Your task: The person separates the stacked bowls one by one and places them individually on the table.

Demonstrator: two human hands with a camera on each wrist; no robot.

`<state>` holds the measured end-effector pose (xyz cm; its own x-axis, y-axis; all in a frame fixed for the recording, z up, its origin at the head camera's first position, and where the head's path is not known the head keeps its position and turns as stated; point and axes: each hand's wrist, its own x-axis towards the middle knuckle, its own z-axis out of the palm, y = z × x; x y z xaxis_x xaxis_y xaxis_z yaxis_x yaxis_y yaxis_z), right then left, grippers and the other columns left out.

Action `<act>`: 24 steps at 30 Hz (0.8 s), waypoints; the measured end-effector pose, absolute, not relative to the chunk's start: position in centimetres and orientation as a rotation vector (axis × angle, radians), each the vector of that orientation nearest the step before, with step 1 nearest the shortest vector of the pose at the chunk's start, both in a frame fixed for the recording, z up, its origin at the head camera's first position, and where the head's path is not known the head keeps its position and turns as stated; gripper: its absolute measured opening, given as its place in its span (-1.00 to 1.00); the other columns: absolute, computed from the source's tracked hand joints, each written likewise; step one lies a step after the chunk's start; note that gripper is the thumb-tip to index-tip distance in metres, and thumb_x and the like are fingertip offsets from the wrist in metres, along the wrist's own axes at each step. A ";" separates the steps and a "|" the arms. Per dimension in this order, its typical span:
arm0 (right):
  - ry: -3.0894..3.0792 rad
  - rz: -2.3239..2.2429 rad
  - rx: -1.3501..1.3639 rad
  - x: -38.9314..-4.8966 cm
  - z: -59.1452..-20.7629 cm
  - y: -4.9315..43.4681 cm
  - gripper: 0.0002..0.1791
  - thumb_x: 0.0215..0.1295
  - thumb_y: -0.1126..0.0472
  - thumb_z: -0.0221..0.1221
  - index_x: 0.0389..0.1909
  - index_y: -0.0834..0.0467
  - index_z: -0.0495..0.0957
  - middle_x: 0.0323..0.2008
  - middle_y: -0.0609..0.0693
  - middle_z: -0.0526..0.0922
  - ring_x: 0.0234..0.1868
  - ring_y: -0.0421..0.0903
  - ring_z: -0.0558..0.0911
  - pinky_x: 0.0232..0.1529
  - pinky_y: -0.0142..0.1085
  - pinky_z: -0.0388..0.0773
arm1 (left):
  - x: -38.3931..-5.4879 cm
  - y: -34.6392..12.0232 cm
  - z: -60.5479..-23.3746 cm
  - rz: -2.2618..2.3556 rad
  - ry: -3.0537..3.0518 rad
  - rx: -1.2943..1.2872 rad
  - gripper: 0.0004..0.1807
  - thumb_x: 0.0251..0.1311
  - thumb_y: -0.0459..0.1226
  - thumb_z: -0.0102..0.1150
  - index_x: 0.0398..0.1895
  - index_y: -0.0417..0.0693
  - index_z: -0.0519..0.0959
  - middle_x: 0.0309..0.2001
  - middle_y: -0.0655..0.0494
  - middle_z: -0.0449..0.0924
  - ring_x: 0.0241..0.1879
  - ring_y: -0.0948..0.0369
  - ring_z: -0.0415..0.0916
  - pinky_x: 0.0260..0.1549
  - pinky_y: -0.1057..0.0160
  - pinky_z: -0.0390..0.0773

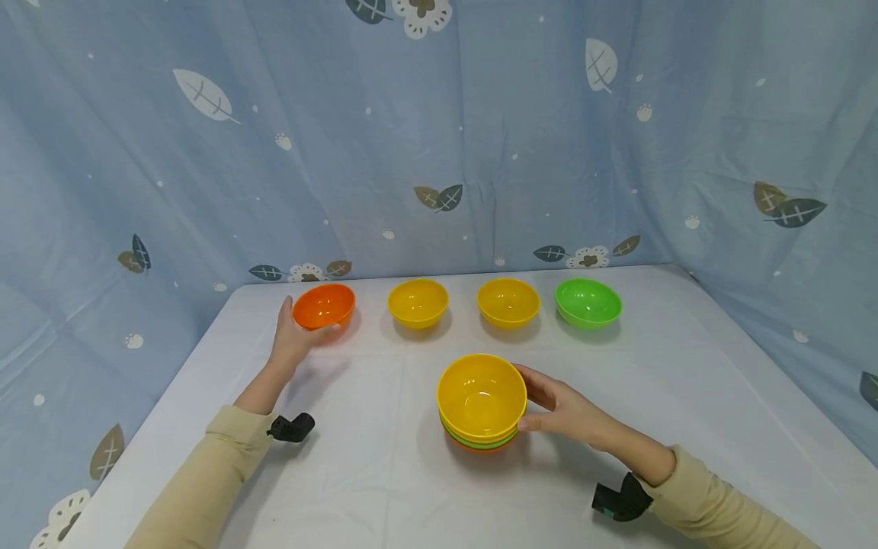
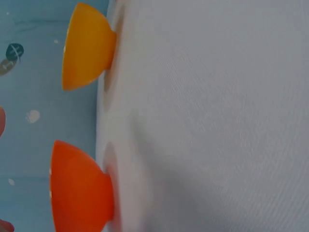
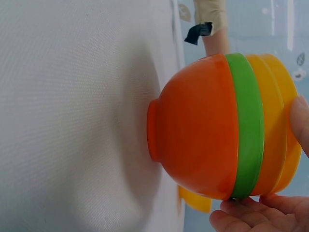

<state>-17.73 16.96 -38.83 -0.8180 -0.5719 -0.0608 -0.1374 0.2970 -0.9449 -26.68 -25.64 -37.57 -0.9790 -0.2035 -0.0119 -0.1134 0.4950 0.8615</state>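
A stack of bowls (image 1: 482, 396) sits near the middle of the table, yellow ones on top, then green, with an orange bowl (image 3: 198, 128) at the bottom. My right hand (image 1: 565, 412) grips the stack's right side. In the right wrist view its thumb (image 3: 300, 121) lies at the top yellow rim and the other fingertips bear on the side. Far to the left, my left hand (image 1: 293, 335) is at a single orange bowl (image 1: 325, 306), thumb and fingers spread around its near left side. In the left wrist view only fingertips show, beside that orange bowl (image 2: 79, 191).
Along the table's back edge, right of the single orange bowl, stand two yellow bowls (image 1: 418, 303) (image 1: 508, 303) and a green bowl (image 1: 588, 303), spaced apart. A blue patterned curtain (image 1: 384, 137) hangs behind the white-covered table (image 1: 357, 473).
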 end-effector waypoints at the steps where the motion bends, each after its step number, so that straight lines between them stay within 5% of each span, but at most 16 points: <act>1: 2.185 -1.534 -0.634 -17.7 -38.8 17.0 -0.10 0.13 0.16 0.24 0.37 0.33 -0.04 0.38 0.24 0.01 0.36 0.22 0.09 0.28 0.05 0.09 | -26.5 -25.5 -37.4 -1.507 -2.629 0.262 0.18 0.05 -0.14 0.28 0.41 -0.09 -0.48 0.43 -0.17 -0.45 0.39 -0.14 -0.26 0.29 -0.17 -0.07; 11: 2.202 -1.550 -0.627 -17.6 -38.7 16.9 -0.03 0.10 0.14 0.27 0.38 0.34 -0.11 0.40 0.24 -0.05 0.36 0.21 0.07 0.28 0.05 0.08 | -24.4 -23.5 -37.2 -1.561 -2.496 -0.051 0.11 -0.03 -0.28 0.33 0.43 -0.13 -0.28 0.38 -0.21 -0.08 0.33 -0.14 -0.06 0.26 -0.22 -0.05; 19: 2.222 -1.544 -0.668 -17.7 -38.7 16.7 -0.02 0.09 0.13 0.28 0.38 0.34 -0.11 0.40 0.24 -0.03 0.36 0.22 0.08 0.27 0.07 0.08 | -23.0 -22.0 -36.8 -1.565 -2.654 0.028 0.20 -0.04 -0.05 0.34 0.44 -0.02 -0.37 0.45 -0.10 -0.32 0.39 -0.10 -0.23 0.27 -0.22 -0.07; 24: 2.260 -1.542 -0.750 -17.5 -38.7 16.5 0.01 0.07 0.13 0.30 0.38 0.34 -0.11 0.39 0.24 -0.03 0.36 0.22 0.08 0.26 0.10 0.07 | -22.2 -21.1 -36.5 -1.593 -2.679 -0.012 0.13 0.00 -0.09 0.31 0.45 0.00 -0.31 0.46 -0.02 -0.31 0.41 -0.06 -0.25 0.28 -0.17 -0.05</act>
